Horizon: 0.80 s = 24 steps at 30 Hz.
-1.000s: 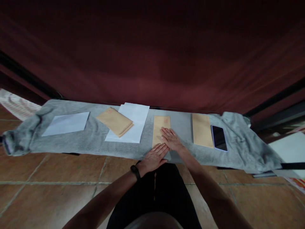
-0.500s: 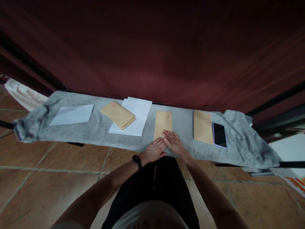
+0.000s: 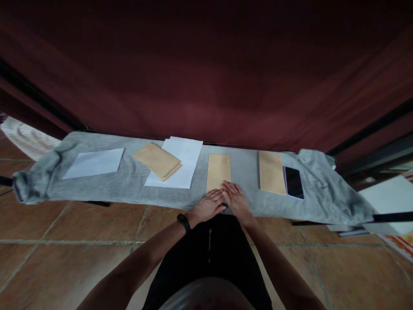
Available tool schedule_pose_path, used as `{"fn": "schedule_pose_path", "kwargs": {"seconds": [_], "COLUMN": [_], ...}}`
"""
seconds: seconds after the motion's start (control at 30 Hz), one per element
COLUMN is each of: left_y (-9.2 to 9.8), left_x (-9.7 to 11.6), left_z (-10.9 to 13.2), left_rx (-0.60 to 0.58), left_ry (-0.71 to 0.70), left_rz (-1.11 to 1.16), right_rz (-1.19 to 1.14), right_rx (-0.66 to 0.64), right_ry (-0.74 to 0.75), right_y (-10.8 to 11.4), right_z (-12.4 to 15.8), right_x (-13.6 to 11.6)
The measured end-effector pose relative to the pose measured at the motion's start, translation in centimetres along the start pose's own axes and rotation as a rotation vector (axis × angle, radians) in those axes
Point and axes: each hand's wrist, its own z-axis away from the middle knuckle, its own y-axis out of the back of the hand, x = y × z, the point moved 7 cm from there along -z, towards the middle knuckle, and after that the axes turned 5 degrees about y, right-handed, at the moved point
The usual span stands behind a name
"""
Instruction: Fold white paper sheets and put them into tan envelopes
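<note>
Head view, down along both arms: my left hand [image 3: 206, 206] and right hand [image 3: 237, 200] lay palm down over the near end of a brown envelope [image 3: 218, 172], fingertips meeting, fingers stretched out and mostly side by side, with nothing pinched that I could see. The envelope sat straight in front of me on the grey cloth [image 3: 129, 185], its far part uncovered, its near end hidden under my fingers. As I judged it, the step in hand was pressing or smoothing that near end, and the next move called for lifting both hands evenly, so the paper would not drag or skew (whether anything was tucked inside, I could not tell). Near its far edge was a patch of reddish print [image 3: 225, 160], too small to read. To my left, a pile of brown envelopes [image 3: 157, 161] lay askew, partly over some white sheets [image 3: 189, 159], with another faint red mark I could not make out; farther left, a white page [image 3: 95, 163] rested on the cloth. To my right was another brown packet [image 3: 271, 173], and just beside it a phone [image 3: 294, 183], its face dark, no brand showing. The black wristband [image 3: 183, 222] on my left arm bore nothing legible, and beyond everything hung dark red fabric [image 3: 206, 94]
</note>
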Motion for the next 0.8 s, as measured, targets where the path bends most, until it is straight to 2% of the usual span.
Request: {"fn": "schedule_pose_path", "kwargs": {"seconds": [0.23,0.37,0.6,0.8], "left_y": [0.8,0.9,-0.9,-0.8], "left_x": [-1.3,-3.0,-5.5,-7.6], "left_z": [-1.4,-2.8,-5.7,-8.9], "left_rx": [0.068,0.109,-0.058,-0.035], "left_ry": [0.078,0.194,0.263,0.318], "left_rz": [0.079,0.072,-0.106,-0.167], "right_rz": [0.092,0.089,0.071,0.062], "right_rx": [0.034,0.077,0.111,0.139], "right_ry": [-0.113,-0.135,-0.143,-0.157], "right_y": [0.4,0.3,-0.3,-0.3], "right_z": [-0.3,-0.4,-0.4,-0.5], "right_x": [-0.1,0.1,0.5,0.6]}}
